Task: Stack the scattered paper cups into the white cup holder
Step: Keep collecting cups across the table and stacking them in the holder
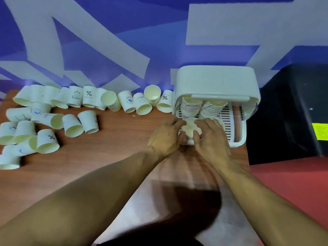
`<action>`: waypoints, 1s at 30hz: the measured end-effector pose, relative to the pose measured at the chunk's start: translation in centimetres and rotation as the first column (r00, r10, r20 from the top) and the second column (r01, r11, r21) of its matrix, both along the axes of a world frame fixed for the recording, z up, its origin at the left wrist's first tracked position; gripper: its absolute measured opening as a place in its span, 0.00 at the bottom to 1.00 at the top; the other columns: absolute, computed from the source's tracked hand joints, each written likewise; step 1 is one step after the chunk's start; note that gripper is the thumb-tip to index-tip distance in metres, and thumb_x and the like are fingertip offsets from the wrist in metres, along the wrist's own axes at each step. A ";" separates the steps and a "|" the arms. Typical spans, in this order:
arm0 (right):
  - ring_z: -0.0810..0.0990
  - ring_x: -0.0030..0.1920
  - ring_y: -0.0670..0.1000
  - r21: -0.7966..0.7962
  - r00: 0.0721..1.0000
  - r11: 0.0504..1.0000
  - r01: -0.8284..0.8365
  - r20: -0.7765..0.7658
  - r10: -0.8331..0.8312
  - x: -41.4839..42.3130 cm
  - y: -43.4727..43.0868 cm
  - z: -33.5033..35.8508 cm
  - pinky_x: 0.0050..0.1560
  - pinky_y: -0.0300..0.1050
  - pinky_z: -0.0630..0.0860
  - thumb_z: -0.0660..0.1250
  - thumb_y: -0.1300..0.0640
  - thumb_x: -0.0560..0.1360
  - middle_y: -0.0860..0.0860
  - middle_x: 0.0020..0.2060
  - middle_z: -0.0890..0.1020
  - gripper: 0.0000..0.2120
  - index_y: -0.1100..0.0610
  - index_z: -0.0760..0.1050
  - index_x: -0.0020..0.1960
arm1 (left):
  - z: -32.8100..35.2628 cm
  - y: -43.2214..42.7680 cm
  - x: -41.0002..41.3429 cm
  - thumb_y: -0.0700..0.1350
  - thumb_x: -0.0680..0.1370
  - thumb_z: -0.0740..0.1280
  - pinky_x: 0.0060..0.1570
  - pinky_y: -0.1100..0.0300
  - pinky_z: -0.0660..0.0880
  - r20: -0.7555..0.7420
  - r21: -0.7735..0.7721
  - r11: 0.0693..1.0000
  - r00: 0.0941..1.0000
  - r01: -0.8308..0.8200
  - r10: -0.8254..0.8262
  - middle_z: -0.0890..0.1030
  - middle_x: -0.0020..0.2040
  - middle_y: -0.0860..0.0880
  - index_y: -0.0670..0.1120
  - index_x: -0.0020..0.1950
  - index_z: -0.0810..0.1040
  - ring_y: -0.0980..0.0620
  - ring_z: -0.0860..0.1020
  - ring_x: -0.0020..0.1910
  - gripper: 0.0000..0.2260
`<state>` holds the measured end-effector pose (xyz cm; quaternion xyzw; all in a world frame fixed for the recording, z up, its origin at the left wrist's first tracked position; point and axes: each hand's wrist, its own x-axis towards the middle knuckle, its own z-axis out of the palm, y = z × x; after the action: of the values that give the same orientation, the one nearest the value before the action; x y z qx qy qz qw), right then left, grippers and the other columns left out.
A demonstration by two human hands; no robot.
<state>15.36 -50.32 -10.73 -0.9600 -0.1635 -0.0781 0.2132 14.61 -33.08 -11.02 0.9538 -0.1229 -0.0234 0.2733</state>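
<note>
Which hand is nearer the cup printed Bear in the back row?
Left. The left hand sits right of the Bear cup, closer to the camera; the right hand is farther right, over the white cup holder.

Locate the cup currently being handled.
Head view, right of centre: the cup sits at the front edge of the white cup holder, held between left hand and right hand.

23 loose cups [71,125] (roughly), 1 holder [216,80], 2 hands [165,137].
</note>
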 end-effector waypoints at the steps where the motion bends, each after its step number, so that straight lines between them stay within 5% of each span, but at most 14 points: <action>1: 0.76 0.46 0.59 0.039 1.000 0.999 -0.015 0.026 0.014 -0.4 1.1 0.7 0.49 0.51 0.74 0.65 0.59 0.70 0.57 0.46 0.81 0.13 0.62 0.78 0.54 | 0.3 1.2 -0.6 0.46 0.78 0.64 0.51 0.54 0.74 0.021 -0.005 0.999 0.999 -0.038 0.038 0.77 0.57 0.46 0.46 0.63 0.77 0.45 0.76 0.54 0.14; 9: 0.76 0.48 0.58 0.066 0.972 0.970 -0.232 -0.008 0.233 -3.9 11.9 3.1 0.47 0.50 0.75 0.67 0.57 0.73 0.55 0.46 0.78 0.12 0.59 0.77 0.55 | 1.1 13.1 -8.6 0.51 0.78 0.64 0.49 0.57 0.74 0.074 0.100 0.920 0.924 -0.380 0.374 0.77 0.55 0.50 0.51 0.62 0.76 0.49 0.75 0.53 0.14; 22: 0.76 0.56 0.53 0.011 0.825 0.843 -0.538 -0.197 0.530 -9.5 34.9 3.7 0.52 0.49 0.76 0.68 0.53 0.75 0.51 0.56 0.78 0.18 0.55 0.74 0.64 | -0.5 33.0 -20.7 0.52 0.78 0.64 0.48 0.55 0.76 -0.012 0.003 0.630 0.629 -0.777 0.777 0.76 0.58 0.52 0.54 0.60 0.77 0.51 0.76 0.54 0.12; 26: 0.79 0.53 0.49 0.112 0.788 0.878 -0.466 -0.399 0.469 -10.1 42.1 2.2 0.52 0.46 0.76 0.68 0.52 0.74 0.48 0.54 0.80 0.17 0.53 0.75 0.62 | -1.6 39.7 -21.7 0.51 0.77 0.64 0.45 0.55 0.76 -0.040 0.024 0.593 0.592 -0.805 0.805 0.76 0.57 0.53 0.55 0.60 0.77 0.51 0.77 0.53 0.12; 30: 0.82 0.46 0.49 0.248 0.678 0.962 -0.111 -0.689 0.255 -10.9 49.2 0.4 0.50 0.46 0.78 0.72 0.52 0.70 0.46 0.41 0.83 0.12 0.55 0.79 0.51 | -1.7 46.0 -21.0 0.52 0.76 0.59 0.42 0.55 0.73 -0.046 0.124 0.696 0.697 -0.707 0.716 0.75 0.58 0.53 0.54 0.59 0.78 0.47 0.75 0.53 0.15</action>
<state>4.43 -1.15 -10.30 -0.8690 -0.1555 0.3077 0.3551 -6.36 12.94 -12.76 0.9370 0.2694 0.0348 0.2199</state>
